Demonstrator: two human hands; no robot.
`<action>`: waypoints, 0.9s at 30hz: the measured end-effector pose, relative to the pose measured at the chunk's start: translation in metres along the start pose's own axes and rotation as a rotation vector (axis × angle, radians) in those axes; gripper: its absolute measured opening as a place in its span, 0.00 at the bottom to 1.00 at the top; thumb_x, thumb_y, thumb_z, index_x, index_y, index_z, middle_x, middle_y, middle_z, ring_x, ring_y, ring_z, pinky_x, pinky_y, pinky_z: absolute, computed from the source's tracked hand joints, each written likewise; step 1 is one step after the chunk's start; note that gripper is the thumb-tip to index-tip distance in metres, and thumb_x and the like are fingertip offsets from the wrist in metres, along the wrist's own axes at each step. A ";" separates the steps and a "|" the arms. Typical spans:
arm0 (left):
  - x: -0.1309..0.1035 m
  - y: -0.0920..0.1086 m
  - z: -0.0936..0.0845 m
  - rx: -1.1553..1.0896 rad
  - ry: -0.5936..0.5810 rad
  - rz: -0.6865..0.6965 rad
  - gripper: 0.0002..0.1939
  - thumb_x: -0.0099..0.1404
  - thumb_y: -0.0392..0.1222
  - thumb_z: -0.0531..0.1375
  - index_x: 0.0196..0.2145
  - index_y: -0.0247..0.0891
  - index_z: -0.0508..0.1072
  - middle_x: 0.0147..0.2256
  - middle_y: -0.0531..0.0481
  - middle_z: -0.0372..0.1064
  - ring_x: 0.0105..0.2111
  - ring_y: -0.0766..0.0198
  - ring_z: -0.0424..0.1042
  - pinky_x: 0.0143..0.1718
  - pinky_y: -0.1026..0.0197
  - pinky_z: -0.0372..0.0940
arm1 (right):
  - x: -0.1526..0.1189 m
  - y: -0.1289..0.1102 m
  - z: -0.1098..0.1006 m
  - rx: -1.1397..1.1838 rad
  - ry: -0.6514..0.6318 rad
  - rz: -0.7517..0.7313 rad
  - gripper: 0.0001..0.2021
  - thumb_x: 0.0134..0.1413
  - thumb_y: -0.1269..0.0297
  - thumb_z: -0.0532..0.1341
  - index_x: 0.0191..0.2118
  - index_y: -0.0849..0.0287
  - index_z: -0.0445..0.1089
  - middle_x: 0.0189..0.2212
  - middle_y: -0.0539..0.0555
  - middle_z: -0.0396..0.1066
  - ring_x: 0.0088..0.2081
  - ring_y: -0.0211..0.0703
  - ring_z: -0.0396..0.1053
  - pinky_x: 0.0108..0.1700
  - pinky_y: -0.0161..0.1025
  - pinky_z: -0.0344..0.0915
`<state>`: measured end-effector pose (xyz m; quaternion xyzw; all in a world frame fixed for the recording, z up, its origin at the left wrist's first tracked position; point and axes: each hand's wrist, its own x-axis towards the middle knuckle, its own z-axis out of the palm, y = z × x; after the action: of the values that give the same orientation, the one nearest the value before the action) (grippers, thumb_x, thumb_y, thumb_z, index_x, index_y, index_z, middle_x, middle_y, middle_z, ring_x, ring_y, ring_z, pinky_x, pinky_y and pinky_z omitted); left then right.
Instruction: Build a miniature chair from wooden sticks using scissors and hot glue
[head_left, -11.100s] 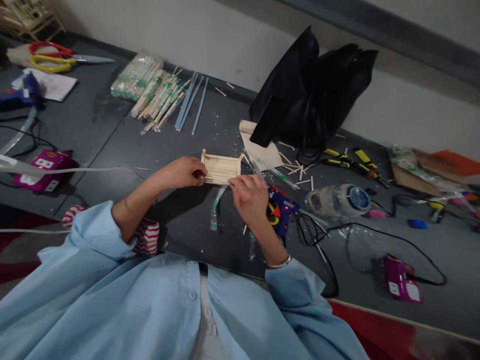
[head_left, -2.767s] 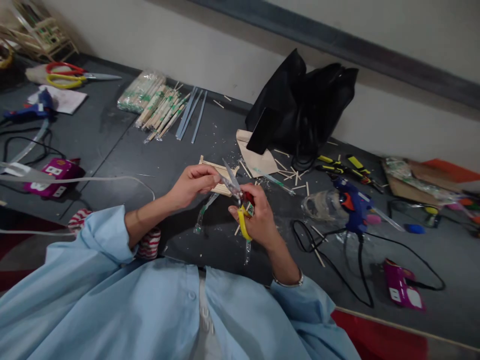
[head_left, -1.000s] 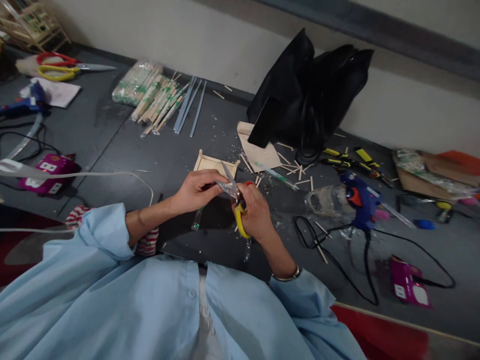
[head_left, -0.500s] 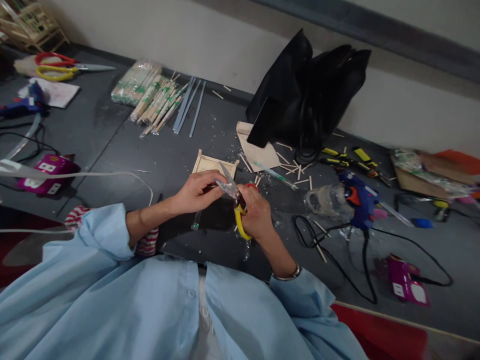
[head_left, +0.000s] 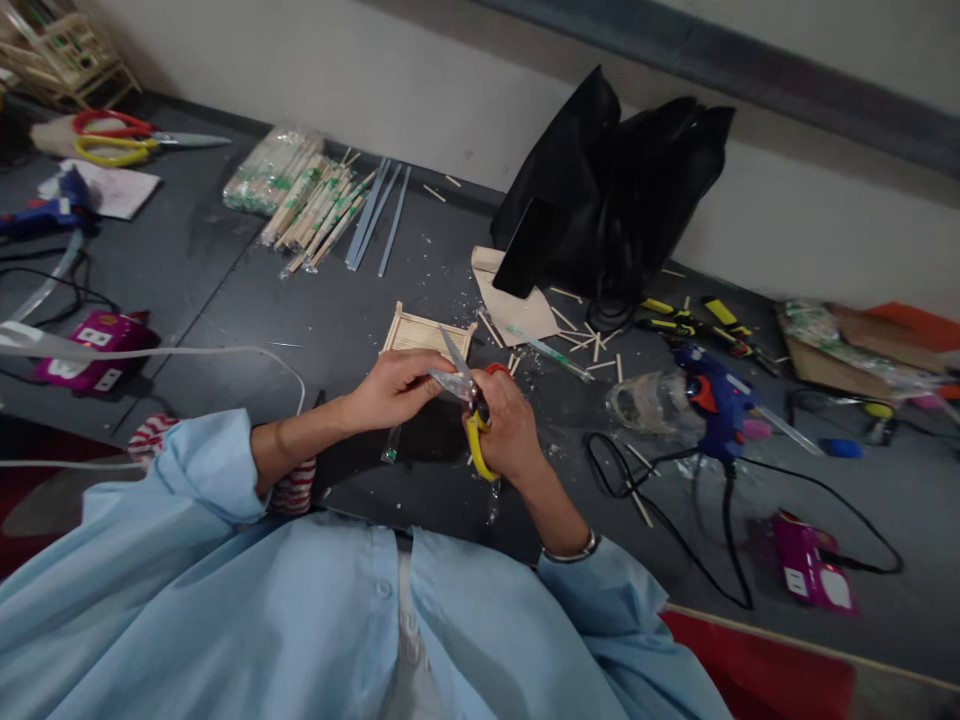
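Observation:
My right hand (head_left: 511,425) is closed round the handles of a pair of scissors (head_left: 474,440), one loop yellow and the other red. Their blades point up and left, spread apart. My left hand (head_left: 397,390) is in a pinch close to the lower blade; what its fingertips hold is too small to make out. Just beyond my hands, a small wooden stick frame (head_left: 426,333) lies on the dark table, partly covered by the left hand and a blade. A clear plastic wrapper (head_left: 391,445) lies below my left hand.
Wrapped stick bundles (head_left: 319,205) and grey strips (head_left: 391,225) lie at the back. A black bag (head_left: 630,190) leans against the wall. Rightward are loose sticks, a blue glue gun (head_left: 716,405) with its cable, and a purple box (head_left: 814,565). More scissors (head_left: 124,140) lie far left.
Both hands stay in nearly the same place. The scissors and my right hand have shifted very slightly left; the view has also moved a little.

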<state>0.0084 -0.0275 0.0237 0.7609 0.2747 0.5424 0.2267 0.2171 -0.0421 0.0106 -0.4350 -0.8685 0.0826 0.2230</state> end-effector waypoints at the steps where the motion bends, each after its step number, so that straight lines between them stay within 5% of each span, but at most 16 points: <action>1: 0.000 0.000 0.000 0.002 -0.007 -0.007 0.06 0.69 0.35 0.56 0.36 0.35 0.73 0.30 0.50 0.76 0.29 0.71 0.74 0.32 0.71 0.65 | 0.000 0.000 0.000 -0.004 -0.004 0.005 0.22 0.51 0.72 0.57 0.53 0.61 0.65 0.37 0.58 0.67 0.41 0.52 0.66 0.43 0.45 0.67; 27: -0.004 0.000 -0.002 0.079 -0.095 -0.024 0.07 0.68 0.31 0.54 0.37 0.35 0.72 0.32 0.49 0.77 0.32 0.69 0.76 0.34 0.69 0.68 | 0.000 -0.002 -0.003 -0.012 -0.017 0.001 0.23 0.50 0.71 0.58 0.54 0.60 0.65 0.38 0.58 0.66 0.41 0.51 0.65 0.43 0.44 0.66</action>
<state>0.0052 -0.0303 0.0220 0.7908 0.2938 0.4917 0.2155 0.2175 -0.0435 0.0143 -0.4361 -0.8706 0.0815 0.2128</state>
